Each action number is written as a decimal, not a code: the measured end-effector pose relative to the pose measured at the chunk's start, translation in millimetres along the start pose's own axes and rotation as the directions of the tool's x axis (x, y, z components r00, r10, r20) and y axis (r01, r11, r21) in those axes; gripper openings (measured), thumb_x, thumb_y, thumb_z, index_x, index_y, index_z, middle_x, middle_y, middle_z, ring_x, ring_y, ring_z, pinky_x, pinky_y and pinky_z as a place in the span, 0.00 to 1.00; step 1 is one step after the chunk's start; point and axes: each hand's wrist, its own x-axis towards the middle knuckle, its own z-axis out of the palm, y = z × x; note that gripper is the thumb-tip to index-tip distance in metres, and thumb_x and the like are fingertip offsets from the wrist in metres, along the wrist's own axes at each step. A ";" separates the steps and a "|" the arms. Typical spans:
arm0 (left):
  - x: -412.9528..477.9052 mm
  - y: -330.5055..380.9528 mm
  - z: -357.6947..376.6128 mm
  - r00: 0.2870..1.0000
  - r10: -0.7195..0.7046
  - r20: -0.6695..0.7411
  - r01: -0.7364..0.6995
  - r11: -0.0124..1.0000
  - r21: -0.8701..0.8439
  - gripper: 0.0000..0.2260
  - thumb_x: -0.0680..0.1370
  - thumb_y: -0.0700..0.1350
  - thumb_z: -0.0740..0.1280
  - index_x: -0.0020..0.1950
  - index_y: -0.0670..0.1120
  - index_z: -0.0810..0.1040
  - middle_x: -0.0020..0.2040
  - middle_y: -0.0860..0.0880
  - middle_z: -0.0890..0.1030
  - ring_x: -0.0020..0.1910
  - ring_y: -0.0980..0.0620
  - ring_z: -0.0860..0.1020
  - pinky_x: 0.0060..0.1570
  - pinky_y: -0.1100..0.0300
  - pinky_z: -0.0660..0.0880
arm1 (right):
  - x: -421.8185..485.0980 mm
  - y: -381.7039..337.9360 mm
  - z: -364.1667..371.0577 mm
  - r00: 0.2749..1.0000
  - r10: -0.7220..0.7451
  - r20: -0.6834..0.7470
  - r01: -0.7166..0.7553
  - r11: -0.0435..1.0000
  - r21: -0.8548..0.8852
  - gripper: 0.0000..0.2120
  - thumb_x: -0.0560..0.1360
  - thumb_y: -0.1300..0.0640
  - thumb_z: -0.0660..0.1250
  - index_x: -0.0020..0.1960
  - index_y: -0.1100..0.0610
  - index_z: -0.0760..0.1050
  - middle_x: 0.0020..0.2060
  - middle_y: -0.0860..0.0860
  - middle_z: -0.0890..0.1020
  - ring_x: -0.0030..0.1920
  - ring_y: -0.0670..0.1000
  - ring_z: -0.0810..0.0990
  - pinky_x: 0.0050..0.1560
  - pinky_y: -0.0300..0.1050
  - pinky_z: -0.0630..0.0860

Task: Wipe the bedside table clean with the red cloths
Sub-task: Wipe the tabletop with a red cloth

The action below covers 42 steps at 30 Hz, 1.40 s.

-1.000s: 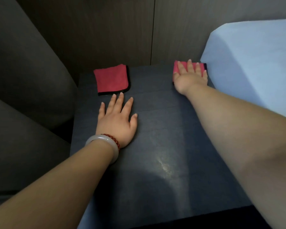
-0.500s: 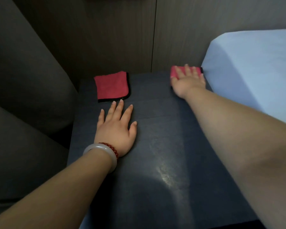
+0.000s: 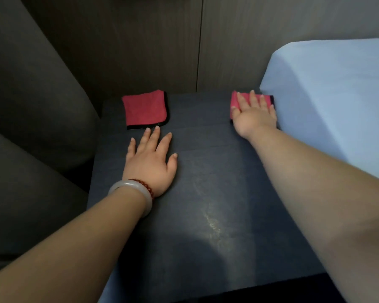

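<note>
The dark bedside table (image 3: 217,193) fills the middle of the head view. A folded red cloth with black edging (image 3: 143,109) lies at its back left corner. My left hand (image 3: 150,161) rests flat on the tabletop, fingers spread, its fingertips just at the cloth's near edge. A second red cloth (image 3: 235,101) lies at the back right corner, mostly hidden under my right hand (image 3: 253,117), which presses flat on it with straight fingers.
A bed with a pale blue sheet (image 3: 337,101) borders the table's right side. A dark upholstered seat (image 3: 31,106) stands to the left. A wood-panelled wall (image 3: 184,44) runs behind. A shiny smear (image 3: 210,217) shows on the tabletop's near middle.
My left hand has crept forward until its fingertips reach the left cloth's edge. My right hand stays pressed on the right cloth. The view has tilted slightly.
</note>
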 end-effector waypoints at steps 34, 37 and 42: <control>-63.3 14.0 2.7 0.999 0.040 -0.026 -0.041 0.998 -0.037 0.27 0.81 0.51 0.53 0.80 0.48 0.54 0.80 0.47 0.52 0.78 0.48 0.48 0.76 0.50 0.44 | -136.1 14.3 28.1 1.000 -0.011 0.017 0.011 1.000 -0.011 0.27 0.81 0.41 0.41 0.79 0.42 0.40 0.79 0.49 0.39 0.78 0.55 0.39 0.76 0.58 0.38; -62.5 15.8 1.9 0.999 0.036 -0.021 -0.037 0.998 -0.045 0.27 0.81 0.50 0.53 0.80 0.48 0.54 0.80 0.47 0.52 0.79 0.49 0.48 0.76 0.51 0.44 | -183.2 -24.3 43.9 0.942 -0.335 -0.019 0.334 0.942 -0.016 0.26 0.82 0.41 0.42 0.79 0.41 0.42 0.79 0.46 0.40 0.78 0.52 0.38 0.76 0.56 0.37; -63.4 16.0 -0.6 0.999 0.044 0.008 -0.044 0.999 -0.032 0.27 0.81 0.51 0.52 0.80 0.48 0.51 0.80 0.48 0.50 0.79 0.49 0.46 0.76 0.51 0.44 | -162.8 30.9 32.7 0.955 -0.297 0.023 0.298 0.953 -0.057 0.26 0.82 0.42 0.43 0.78 0.40 0.41 0.79 0.46 0.41 0.79 0.50 0.40 0.76 0.53 0.40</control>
